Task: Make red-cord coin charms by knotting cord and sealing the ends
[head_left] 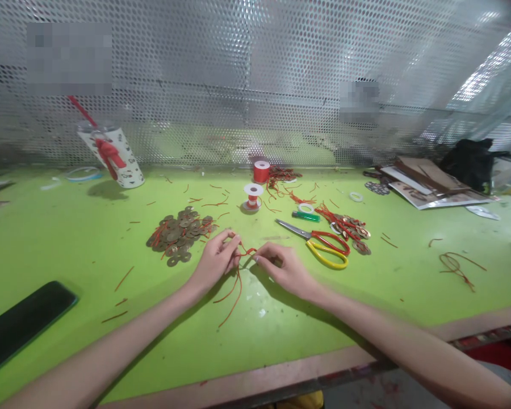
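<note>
Red cord [234, 287] pinched between left hand [216, 260] and right hand [283, 267], tails trailing toward the table's near edge.

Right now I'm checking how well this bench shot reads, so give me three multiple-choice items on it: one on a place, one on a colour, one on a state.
1. Where does the pile of coins lie?
A. behind the left hand
B. on the phone
C. by the table's front edge

2. What colour are the handles of the scissors?
A. both blue
B. one red, one yellow
C. both black

3. How is the red cord held?
A. by no hand
B. by the right hand alone
C. pinched between both hands

Answers: 1 A, the coins sit just beyond the left hand; 2 B, one loop of each colour; 3 C, both hands' fingertips meet on it.
</note>
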A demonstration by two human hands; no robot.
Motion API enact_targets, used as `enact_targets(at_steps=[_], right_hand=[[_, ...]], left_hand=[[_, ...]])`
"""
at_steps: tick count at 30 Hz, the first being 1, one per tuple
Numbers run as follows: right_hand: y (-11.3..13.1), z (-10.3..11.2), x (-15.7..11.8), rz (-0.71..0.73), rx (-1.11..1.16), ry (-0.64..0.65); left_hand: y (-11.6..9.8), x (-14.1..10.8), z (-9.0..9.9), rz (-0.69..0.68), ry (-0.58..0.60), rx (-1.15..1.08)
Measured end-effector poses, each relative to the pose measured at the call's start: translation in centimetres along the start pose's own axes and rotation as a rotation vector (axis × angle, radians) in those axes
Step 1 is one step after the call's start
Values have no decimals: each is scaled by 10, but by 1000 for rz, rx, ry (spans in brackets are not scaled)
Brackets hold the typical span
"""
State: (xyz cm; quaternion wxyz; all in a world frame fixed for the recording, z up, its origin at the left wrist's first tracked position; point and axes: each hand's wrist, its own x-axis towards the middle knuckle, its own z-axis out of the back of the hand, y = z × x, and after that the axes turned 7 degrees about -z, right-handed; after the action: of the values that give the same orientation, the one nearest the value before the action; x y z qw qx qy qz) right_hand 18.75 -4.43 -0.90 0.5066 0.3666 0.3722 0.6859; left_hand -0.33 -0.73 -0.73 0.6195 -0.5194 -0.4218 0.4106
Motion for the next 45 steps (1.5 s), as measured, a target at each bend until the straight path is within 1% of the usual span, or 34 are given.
enact_targets(at_steps=[4,7,13,14,16,18,19,20,21,24,26,30,32,35,38,41,45], right_hand=[[-1,0,0,-6,7,-51],[-1,0,0,-10,28,-50],[1,1,-1,-18,32,27],[1,2,0,-31,50,17],[2,6,0,-52,95,-45],[3,11,1,-37,111,-118],[4,14,1,-15,106,-132],[4,16,2,9,99,-115],[4,18,3,26,98,-68],[4,22,6,17,140,158],[3,24,8,-15,138,240],[0,33,11,-84,194,282],[-3,38,14,-108,245,318],[-7,46,18,-120,248,357],[-9,50,21,-121,251,393],[-11,53,24,-128,256,391],[-21,58,30,-106,244,302]], left_hand=[[0,1,0,12,84,30],[-2,1,-1,1,137,36],[-2,0,0,-17,118,11],[-3,0,-1,-21,121,3],[-5,-2,-1,-33,136,-14],[-7,-4,-2,-48,173,-30],[-9,-5,-2,-53,200,-41],[-9,-5,-2,-52,231,-52],[-10,-6,-2,-47,260,-62],[-11,-6,-2,-22,304,-72],[-11,-6,-2,-13,303,-61],[-10,-5,-1,3,294,-30],[-9,-4,-1,8,255,-31],[-8,-3,0,3,176,-50],[-8,-3,0,-8,150,-60],[-8,-2,0,-16,113,-39],[-5,-2,-3,-28,80,96]])
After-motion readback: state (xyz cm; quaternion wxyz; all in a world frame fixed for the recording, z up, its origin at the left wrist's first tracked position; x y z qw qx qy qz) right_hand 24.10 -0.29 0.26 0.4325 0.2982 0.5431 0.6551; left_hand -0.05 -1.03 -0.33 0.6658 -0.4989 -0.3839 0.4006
